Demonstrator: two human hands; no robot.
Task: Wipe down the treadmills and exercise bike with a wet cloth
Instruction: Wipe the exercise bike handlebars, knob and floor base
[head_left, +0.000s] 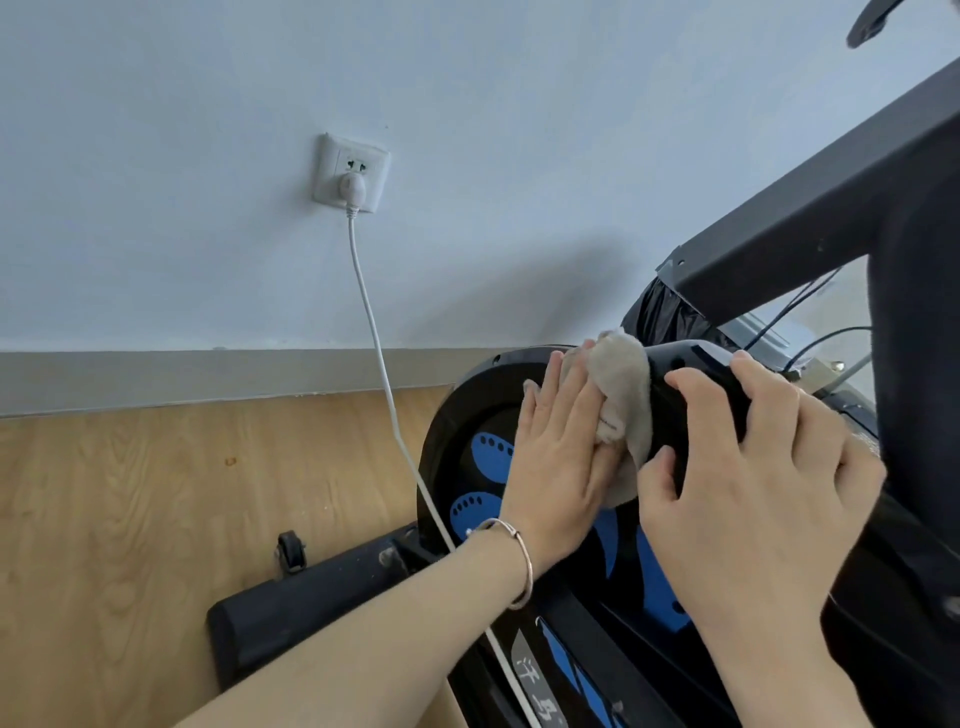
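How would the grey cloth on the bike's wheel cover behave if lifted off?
Probably floppy: the cloth drapes in folds over the curved wheel cover under the left hand. Likely light, as a flat hand alone pins it. It probably won't slide freely; it looks bunched and clinging.

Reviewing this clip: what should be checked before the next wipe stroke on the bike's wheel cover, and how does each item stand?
1. Grey-beige cloth pressed flat under the left hand on the black round flywheel cover: ok.
2. Right hand grips the cover's top edge, steadying it: ok.
3. White power cord, plugged into the white wall socket, crosses the cover's left rim, near a wet wipe: probably not ok.
4. Cloth actually wet: cannot tell.
5. Cover's blue patches already wiped: cannot tell.
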